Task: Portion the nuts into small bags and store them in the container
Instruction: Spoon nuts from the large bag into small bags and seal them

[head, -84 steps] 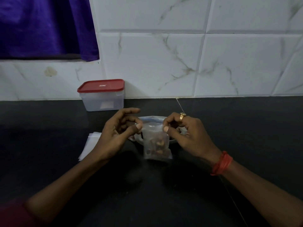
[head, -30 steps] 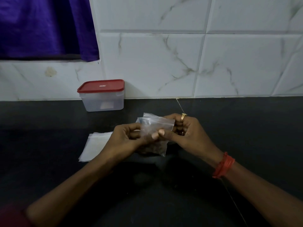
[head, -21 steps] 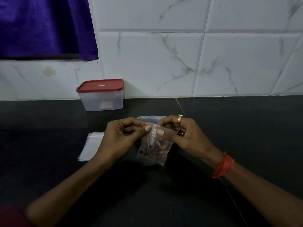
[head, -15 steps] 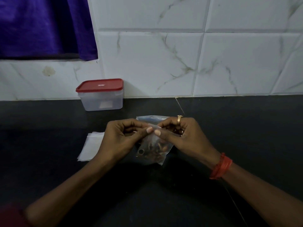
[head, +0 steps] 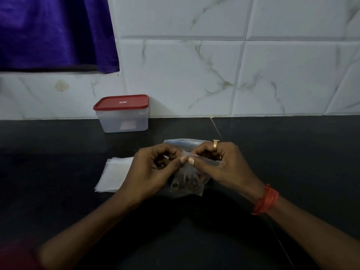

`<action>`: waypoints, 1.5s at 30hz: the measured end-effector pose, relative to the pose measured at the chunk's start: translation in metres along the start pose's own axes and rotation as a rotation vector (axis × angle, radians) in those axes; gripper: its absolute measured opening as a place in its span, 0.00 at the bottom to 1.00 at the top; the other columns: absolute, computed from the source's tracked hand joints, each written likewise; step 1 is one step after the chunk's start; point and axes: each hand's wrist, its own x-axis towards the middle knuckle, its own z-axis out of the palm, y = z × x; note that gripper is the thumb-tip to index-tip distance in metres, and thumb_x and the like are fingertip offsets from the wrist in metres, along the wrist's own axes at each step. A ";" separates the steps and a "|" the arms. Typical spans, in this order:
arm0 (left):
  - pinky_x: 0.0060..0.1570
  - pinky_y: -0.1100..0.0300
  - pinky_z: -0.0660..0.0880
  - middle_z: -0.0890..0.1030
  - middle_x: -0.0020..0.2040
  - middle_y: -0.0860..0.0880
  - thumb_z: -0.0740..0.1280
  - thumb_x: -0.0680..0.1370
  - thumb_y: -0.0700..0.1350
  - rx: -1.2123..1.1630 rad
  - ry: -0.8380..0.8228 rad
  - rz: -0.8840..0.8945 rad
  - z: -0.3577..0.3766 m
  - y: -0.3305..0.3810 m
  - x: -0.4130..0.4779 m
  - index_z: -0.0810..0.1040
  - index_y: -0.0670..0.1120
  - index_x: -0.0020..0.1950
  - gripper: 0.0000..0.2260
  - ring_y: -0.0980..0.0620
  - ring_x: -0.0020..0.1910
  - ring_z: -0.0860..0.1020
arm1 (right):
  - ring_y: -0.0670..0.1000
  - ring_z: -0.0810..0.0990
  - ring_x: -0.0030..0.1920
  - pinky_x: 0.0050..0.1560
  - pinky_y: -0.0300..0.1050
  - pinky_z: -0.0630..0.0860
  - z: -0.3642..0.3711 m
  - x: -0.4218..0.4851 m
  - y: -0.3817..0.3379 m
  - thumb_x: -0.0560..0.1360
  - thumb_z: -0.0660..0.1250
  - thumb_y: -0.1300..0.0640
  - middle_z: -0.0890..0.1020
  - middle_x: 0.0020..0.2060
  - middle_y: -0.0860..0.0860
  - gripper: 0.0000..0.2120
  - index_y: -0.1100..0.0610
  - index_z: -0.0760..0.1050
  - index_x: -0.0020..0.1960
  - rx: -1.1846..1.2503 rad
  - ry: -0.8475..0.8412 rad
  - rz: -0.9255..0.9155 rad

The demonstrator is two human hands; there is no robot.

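Left hand point(head: 153, 170): fingers curled, thumb and forefinger pinching the top edge of the small bag point(head: 187, 189). The thumb tip almost meets that of the other hand.

Right hand point(head: 218, 166): fingers curled, thumb and forefinger pinching the same top edge just beside the left hand's pinch. It has a gold ring point(head: 215, 143) on one finger and red bangles point(head: 266, 199) at the wrist.

Small bag: clear plastic, held between both hands and hanging below the thumbs. Its lower end is close to the worktop point(head: 292, 162); whether it touches cannot be told. It sits near the middle of the worktop.

Nuts point(head: 194, 181): a brown cluster in the lower part of the small bag, dim and hard to tell apart.

Clear plastic with a pale blue strip point(head: 185, 142): directly behind the hands, toward the back edge and mostly hidden. What it is cannot be told.

Stack of flat white empty bags point(head: 115, 174): lies on the worktop just left of the left hand, which covers its right edge.

Container point(head: 124, 121): clear box at the back edge of the worktop, left of the middle and against the wall, well apart from the hands. Its red lid point(head: 120, 102) is on.

Worktop: dark and matt.

Wall point(head: 194, 75): white marbled tiles.

Purple cloth point(head: 54, 32): hangs at the upper left, above the container.
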 end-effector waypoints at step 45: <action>0.39 0.54 0.83 0.84 0.52 0.45 0.62 0.83 0.45 -0.194 0.449 -0.200 -0.032 -0.025 0.018 0.69 0.47 0.71 0.16 0.47 0.42 0.84 | 0.47 0.86 0.46 0.43 0.38 0.80 -0.045 0.039 0.021 0.79 0.69 0.56 0.87 0.47 0.51 0.07 0.49 0.82 0.56 0.111 0.339 0.230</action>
